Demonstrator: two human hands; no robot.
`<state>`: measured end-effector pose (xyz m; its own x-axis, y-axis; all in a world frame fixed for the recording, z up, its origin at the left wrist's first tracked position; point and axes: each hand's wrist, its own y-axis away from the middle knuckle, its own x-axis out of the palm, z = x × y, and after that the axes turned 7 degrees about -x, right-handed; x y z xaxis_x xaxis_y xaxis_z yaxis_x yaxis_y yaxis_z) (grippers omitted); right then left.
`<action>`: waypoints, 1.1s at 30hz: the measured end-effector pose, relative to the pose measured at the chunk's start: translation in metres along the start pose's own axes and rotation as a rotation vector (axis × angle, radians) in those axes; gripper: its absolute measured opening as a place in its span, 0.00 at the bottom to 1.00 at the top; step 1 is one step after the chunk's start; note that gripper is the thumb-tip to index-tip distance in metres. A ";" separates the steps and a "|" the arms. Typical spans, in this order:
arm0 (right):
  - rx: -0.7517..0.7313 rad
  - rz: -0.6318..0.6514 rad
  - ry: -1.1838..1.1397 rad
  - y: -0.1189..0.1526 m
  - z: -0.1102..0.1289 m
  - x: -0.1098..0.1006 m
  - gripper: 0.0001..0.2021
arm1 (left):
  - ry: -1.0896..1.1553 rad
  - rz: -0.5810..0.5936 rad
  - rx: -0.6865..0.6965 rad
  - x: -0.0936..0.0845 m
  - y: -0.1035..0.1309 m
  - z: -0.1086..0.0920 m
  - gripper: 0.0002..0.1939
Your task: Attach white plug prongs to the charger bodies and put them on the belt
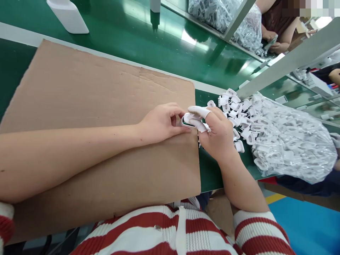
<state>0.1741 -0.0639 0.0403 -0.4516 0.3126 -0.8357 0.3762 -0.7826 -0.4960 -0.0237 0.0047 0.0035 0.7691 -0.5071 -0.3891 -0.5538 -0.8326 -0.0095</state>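
Note:
A small white rounded plastic housing (186, 121) with a strip of green inside is held over the right edge of the cardboard sheet (106, 92). My left hand (163, 122) grips its left side, thumb below and fingers above. From the right, my right hand (216, 131) is closed on the same housing, white covers on its thumb and forefinger. Those covered fingertips lie across the housing's opening and hide part of it. Just beyond my right hand lies a loose pile of small white plastic parts (235, 108).
A large clear bag (292, 138) packed with white parts lies at the right. A slanting pale metal post (287, 56) rises behind it. Across the green bench (148, 46), another person's hands (275, 42) hold a part near more bagged pieces (212, 14).

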 end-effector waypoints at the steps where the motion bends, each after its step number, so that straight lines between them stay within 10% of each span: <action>1: -0.013 0.004 0.000 0.000 0.000 0.000 0.15 | 0.000 0.005 -0.004 0.000 0.000 -0.001 0.18; 22: 0.119 0.131 0.116 -0.009 0.009 0.003 0.17 | -0.006 -0.039 -0.052 0.004 0.002 -0.003 0.18; 28: 0.286 -0.034 -0.463 -0.001 -0.023 -0.011 0.27 | -0.072 -0.016 -0.016 0.008 0.001 -0.001 0.22; 33: 0.388 -0.069 -0.177 0.010 -0.052 -0.031 0.12 | -0.109 -0.127 -0.061 -0.008 -0.017 -0.010 0.22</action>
<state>0.2336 -0.0536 0.0494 -0.6095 0.3005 -0.7337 0.0237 -0.9181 -0.3957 -0.0174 0.0205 0.0155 0.7904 -0.3728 -0.4861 -0.4315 -0.9021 -0.0099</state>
